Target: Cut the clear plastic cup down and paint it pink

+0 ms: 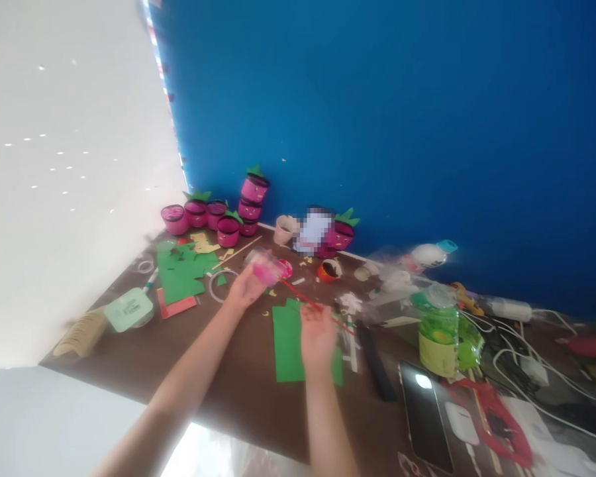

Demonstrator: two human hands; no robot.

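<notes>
My left hand [248, 286] is closed around a clear and pink cup [267, 268], tilted and smeared by motion. In my right hand [318, 331] is a thin red stick [297, 289], perhaps a brush. Its far end reaches the cup; whether it touches the cup or only overlaps it in view, I cannot tell. Beneath my right hand lies a sheet of green paper [287, 351]. A small orange-red cup with a dark inside [330, 269] stands beyond it. Just past the held cup is a small pink round piece [285, 267].
Pink cups [228, 232] with black rims, some with green leaf tops, stand along the back left. A cut green sheet [181, 275] and a mint-green lidded box [129, 309] lie left. Right are a phone [426, 417], a green bottle [438, 331] and tangled white cables.
</notes>
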